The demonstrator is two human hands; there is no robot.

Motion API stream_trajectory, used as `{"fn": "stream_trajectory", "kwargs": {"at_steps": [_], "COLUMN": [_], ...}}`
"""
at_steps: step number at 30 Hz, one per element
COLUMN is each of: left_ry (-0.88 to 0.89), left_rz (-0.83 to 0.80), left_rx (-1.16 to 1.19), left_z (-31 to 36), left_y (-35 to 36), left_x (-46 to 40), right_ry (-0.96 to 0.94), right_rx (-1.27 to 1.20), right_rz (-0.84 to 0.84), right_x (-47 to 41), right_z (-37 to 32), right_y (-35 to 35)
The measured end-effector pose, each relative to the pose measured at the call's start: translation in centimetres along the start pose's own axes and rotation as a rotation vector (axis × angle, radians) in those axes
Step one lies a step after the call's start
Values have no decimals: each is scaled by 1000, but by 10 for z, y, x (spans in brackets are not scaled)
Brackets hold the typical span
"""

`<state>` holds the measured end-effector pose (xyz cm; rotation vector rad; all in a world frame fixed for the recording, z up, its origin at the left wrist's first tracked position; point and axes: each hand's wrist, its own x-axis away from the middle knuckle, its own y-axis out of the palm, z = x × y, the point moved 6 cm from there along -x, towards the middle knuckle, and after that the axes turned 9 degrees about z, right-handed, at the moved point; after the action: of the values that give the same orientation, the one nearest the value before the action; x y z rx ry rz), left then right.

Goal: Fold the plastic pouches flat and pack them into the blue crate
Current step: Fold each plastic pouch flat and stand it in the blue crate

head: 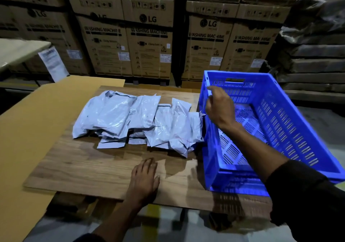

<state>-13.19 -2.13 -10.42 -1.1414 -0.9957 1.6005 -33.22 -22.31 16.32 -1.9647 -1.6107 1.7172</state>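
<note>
A loose heap of several grey plastic pouches (pixel 138 120) lies on the wooden board (pixel 89 169), spread from left to centre. The blue slotted crate (pixel 291 122) stands at the board's right end, tilted, with nothing visible inside. My right hand (pixel 219 107) is raised over the crate's left wall, just right of the nearest pouch, fingers loosely curled and holding nothing. My left hand (pixel 144 180) rests flat on the board near its front edge, below the heap, fingers straight.
A brown cardboard sheet (pixel 26 135) lies under and left of the board. Stacked washing machine cartons (pixel 149 36) form a wall behind. Dark wrapped stacks (pixel 315 46) rise at the right. A pale table (pixel 16 49) with a hanging paper stands far left.
</note>
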Motion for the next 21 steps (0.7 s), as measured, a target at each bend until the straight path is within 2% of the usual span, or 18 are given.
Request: {"fn": "stream_trajectory", "kwargs": {"at_steps": [2, 4, 8, 11, 16, 21], "left_ry": [-1, 8, 54, 159, 201, 191], "left_rz": [12, 4, -57, -90, -58, -22], "left_rx": [-24, -60, -103, -127, -107, -26], "left_z": [-22, -43, -80, -94, -102, -111], "left_y": [-9, -19, -28, -32, -28, -31], "left_x": [6, 11, 15, 17, 14, 18], "right_ry": [-9, 75, 199, 360, 415, 398], "right_rx": [-70, -112, 108, 262, 277, 86], "right_rz": [-5, -88, -422, -541, -477, -315], "right_x": [-8, -5, 53, 99, 117, 119], "right_z": [-33, -56, -62, -44, -44, -58], "right_y": [9, 33, 105, 135, 145, 131]}}
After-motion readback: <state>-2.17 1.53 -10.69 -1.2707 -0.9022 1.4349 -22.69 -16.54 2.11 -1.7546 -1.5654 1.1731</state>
